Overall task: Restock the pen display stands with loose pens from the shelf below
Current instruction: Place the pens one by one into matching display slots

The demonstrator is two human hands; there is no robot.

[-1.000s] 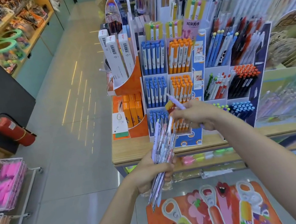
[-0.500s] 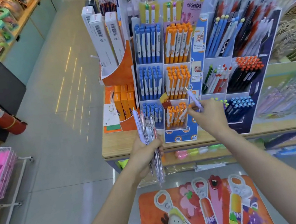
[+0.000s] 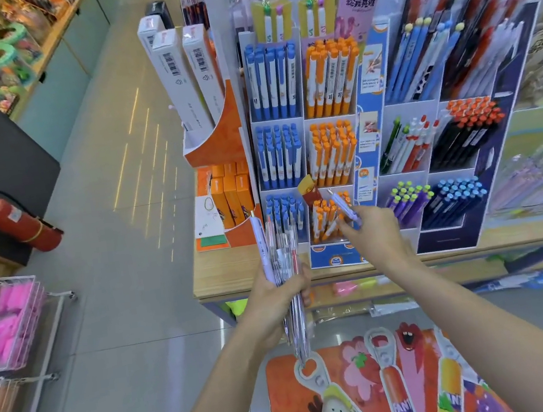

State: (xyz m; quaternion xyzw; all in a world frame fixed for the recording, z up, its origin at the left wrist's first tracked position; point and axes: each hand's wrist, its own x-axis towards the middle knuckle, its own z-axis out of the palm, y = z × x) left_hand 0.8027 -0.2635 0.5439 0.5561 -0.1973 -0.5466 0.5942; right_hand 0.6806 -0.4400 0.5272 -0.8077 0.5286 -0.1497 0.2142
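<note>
Gripping a bundle of loose pens [image 3: 286, 273] upright in your left hand [image 3: 277, 303], you have your fingers curled round the middle of the bundle, so that the pens stick out both above and below your fist; one white pen with a lilac tint stands at the left edge of the bunch. Your right hand [image 3: 375, 233] is stretched forward, and its thumb and fingers pinch a single pale lilac pen [image 3: 342, 206], tilted with its upper end leaning away to the left. Directly ahead of that pinch is the lowest orange-pen compartment [image 3: 329, 220] of the white display stand [image 3: 303, 115]; the pen's upper end lies over the orange pens there, though whether it touches them you cannot tell from this view. To the left of the pinch sit the blue-pen compartments [image 3: 279, 156]; to its right, the dark display stand [image 3: 484, 157] with purple, blue, black and red pens. Both stands rest on the wooden shelf top [image 3: 223, 271], which runs just beyond your left fist. Beneath your forearms lies an orange floor mat [image 3: 355, 385] with cartoon pictures.
</note>
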